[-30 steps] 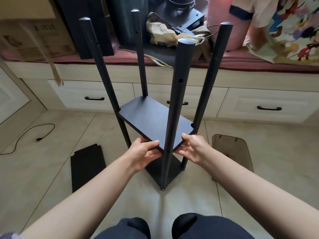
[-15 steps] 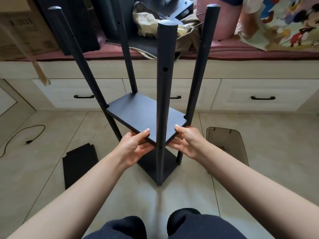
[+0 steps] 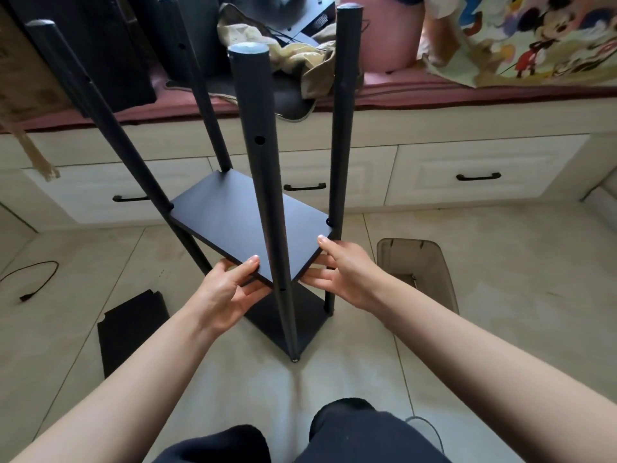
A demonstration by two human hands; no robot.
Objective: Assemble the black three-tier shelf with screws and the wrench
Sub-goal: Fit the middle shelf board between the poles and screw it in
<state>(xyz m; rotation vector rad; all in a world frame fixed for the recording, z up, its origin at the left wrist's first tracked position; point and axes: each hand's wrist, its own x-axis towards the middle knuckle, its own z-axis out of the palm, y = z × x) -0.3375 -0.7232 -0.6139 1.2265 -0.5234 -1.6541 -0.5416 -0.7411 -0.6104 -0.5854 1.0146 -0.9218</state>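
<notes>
Here, left hand (image 3: 224, 289) and right hand (image 3: 344, 274) each pinching the middle shelf board (image 3: 240, 225), grip thumb-over-edge.

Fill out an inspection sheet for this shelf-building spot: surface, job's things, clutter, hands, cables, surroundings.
Surface: pale tiled floor; the shelf frame stands on it.
Job's things: four black poles, nearest pole in front; middle shelf board between the poles; bottom board at floor level; spare black board flat on the floor at left. Screws and wrench: nothing seen.
Clutter: translucent brown bin right of the frame.
Hands: left hand and right hand both hold the middle shelf board's near edge, thumbs on top, fingers under.
Cables: black cable on the floor, far left.
Surroundings: white drawers under a cushioned bench; cardboard box, cartoon-print fabric on top.
</notes>
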